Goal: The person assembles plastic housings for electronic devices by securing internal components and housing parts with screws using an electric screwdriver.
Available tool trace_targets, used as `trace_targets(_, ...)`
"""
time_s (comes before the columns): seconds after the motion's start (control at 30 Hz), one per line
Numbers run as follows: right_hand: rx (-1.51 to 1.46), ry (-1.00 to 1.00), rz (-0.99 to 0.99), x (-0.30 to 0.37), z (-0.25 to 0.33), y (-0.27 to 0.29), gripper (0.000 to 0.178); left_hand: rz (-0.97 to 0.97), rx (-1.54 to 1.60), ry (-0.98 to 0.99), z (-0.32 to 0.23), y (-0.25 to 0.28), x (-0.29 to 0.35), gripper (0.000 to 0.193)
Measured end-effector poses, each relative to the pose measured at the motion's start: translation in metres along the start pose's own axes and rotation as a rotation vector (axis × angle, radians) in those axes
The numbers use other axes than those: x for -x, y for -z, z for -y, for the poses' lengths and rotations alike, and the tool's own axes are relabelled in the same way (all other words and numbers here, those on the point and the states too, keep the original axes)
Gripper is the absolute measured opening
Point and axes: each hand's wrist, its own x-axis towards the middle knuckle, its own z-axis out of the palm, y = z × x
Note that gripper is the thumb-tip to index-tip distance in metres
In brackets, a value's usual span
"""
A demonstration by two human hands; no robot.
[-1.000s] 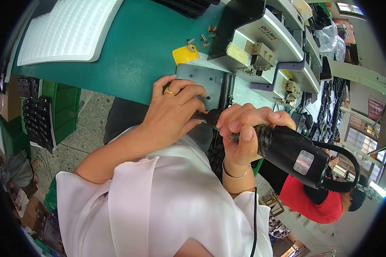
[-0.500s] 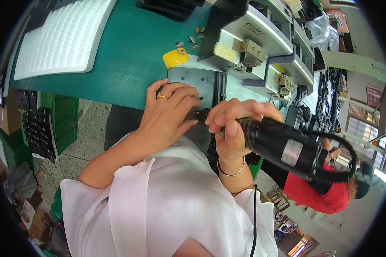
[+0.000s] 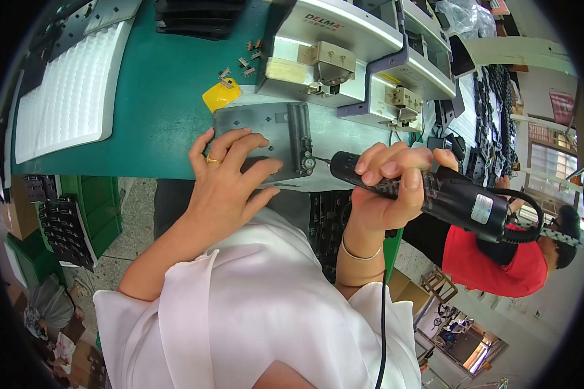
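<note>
My left hand (image 3: 224, 175) lies with spread fingers on a dark grey flat panel (image 3: 259, 133) at the bench's near edge. Along the panel's right side runs a raised black bar, with a small round light part (image 3: 309, 163) at its near end. My right hand (image 3: 392, 185) is wrapped round a black electric screwdriver (image 3: 464, 204), held almost level. Its thin bit points left at that round part; I cannot tell whether they touch. Beyond the panel are a yellow tag-like piece (image 3: 221, 95) and several small metal parts (image 3: 243, 63).
Grey machines with metal blocks (image 3: 334, 61) stand beyond and right of the panel. A white dimpled tray (image 3: 71, 97) lies on the green bench (image 3: 156, 117) at left, with black parts (image 3: 198, 18) at the back. A person in red (image 3: 496, 262) is at far right.
My left fingers have drawn away from the screwdriver's tip and opened out over the panel. The screwdriver has shifted right, and its bit and the bar's near end now show. The whole view has shifted.
</note>
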Motion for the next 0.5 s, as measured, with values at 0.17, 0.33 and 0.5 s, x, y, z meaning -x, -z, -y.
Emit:
trace_targets(0.17, -0.034, -0.015, 0.005, -0.003, 0.0, -0.003, 0.046, -0.016, -0.024, -0.115, -0.014, -0.009, -0.008, 0.044)
trace_targets(0.33, -0.025, -0.027, 0.04, -0.002, -0.005, -0.002, 0.047, -0.041, -0.081, -0.124, -0.017, -0.018, -0.011, 0.047)
trace_targets(0.5, -0.013, -0.037, 0.046, -0.003, -0.007, -0.006, 0.047, -0.104, -0.155, -0.15, -0.016, -0.021, -0.011, 0.035)
